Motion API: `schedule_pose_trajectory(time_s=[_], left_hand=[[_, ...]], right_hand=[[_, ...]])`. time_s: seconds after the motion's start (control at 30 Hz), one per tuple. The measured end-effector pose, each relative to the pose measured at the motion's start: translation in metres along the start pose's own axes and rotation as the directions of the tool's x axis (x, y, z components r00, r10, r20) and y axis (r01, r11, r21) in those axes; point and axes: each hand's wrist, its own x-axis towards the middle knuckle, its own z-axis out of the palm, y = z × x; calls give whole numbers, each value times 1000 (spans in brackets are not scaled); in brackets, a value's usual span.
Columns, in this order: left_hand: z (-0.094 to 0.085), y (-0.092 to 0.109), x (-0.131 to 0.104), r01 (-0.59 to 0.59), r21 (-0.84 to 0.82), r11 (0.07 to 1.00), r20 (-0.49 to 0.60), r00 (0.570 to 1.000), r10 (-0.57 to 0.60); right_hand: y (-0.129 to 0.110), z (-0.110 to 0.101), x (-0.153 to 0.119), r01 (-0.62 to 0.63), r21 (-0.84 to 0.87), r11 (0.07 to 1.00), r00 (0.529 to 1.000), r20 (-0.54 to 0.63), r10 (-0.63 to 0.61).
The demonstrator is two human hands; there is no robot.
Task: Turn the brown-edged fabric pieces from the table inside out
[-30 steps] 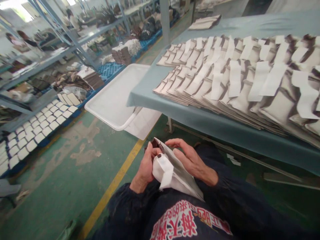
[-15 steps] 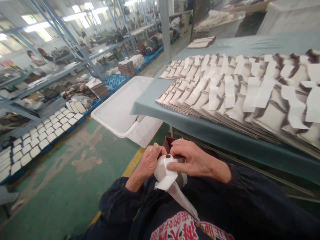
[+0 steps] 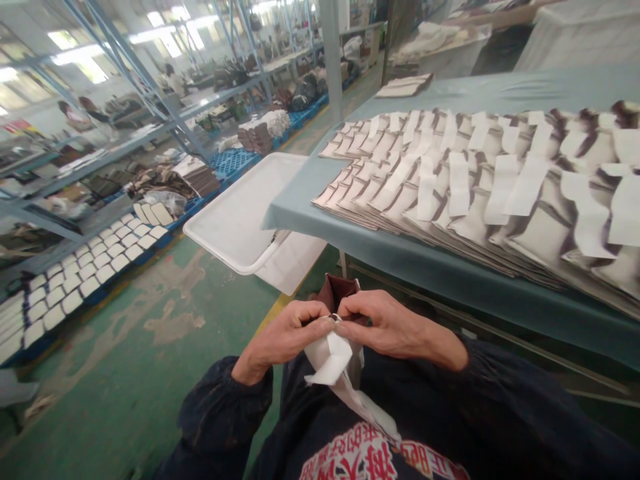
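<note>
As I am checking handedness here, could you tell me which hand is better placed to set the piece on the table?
Probably the right hand: it is on the side of the teal-covered table.

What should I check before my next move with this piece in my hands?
1. Left hand grips the piece: ok.
2. Right hand grips it too: ok.
3. White strip on the piece lies flat: not ok, it is folded and loose.
4. Small part pinched between the fingertips: cannot tell what it is.
5. Rows of pieces on the table lie in order: ok.
</note>
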Motion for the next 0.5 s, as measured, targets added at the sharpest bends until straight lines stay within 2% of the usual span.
schedule_pose_trajectory(time_s=[0.1,0.2,0.33,0.5], left_hand=[[-5,-1,-4,16,19,1000,43,999,-17],[-8,3,-6,8,69,998,28,1000,-10],[-6,9,-4,-11,78,997,-16,1000,12],[-5,9,-2,-17,121,993,-20,1000,20]], right_hand=[[1,0,0,-8,-33,999,999,49,9],[-2,-3,1,-25,-75,997,996,78,31],[-9,-4,4,-49,-140,989,995,81,60],[-11,2,7,-73,-166,983,995,48,82]])
